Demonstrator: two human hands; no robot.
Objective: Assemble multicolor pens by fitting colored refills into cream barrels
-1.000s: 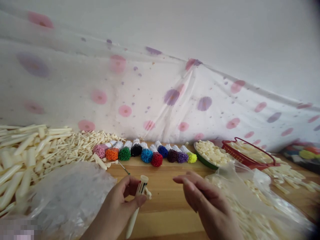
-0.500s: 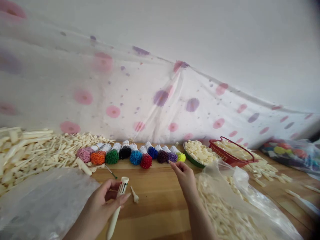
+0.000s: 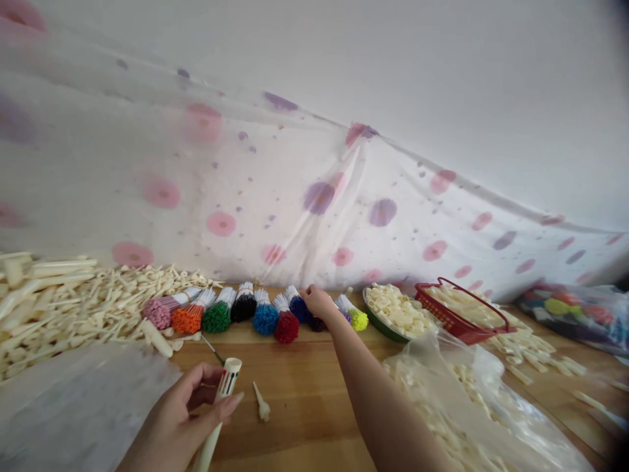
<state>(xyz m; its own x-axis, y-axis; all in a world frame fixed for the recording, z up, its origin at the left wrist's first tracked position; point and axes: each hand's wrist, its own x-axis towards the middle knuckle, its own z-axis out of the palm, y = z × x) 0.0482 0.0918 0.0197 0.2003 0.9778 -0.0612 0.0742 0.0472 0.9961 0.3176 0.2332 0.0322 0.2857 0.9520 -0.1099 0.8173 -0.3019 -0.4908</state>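
Note:
In the lower left, my left hand (image 3: 196, 406) is closed around a cream multicolour pen barrel (image 3: 228, 379), tilted with its slotted, open end up; small coloured tips show in the slots. My right hand (image 3: 317, 303) reaches to the row of tied pen refills, its fingers bent together at the white ends between the blue bundle (image 3: 297, 307) and a dark purple bundle (image 3: 316, 323), partly covering both. Whatever is between those fingertips is hidden. A single green-tipped refill (image 3: 212, 349) lies behind the barrel. To its right rests a small cream pointed part (image 3: 262, 403).
Cream pen parts (image 3: 98, 308) are heaped at the left behind a plastic bag (image 3: 83, 406). Bundles run from pink (image 3: 157, 313) to yellow (image 3: 359, 320). On the right stand a green-rimmed bowl (image 3: 386, 328), a red basket (image 3: 442, 319) and an open clear bag (image 3: 457, 387) of parts.
My right hand has moved forward and left, from in front of the purple bundle to the blue and dark purple ones. My left hand still holds the barrel, slightly lower and further left in view.

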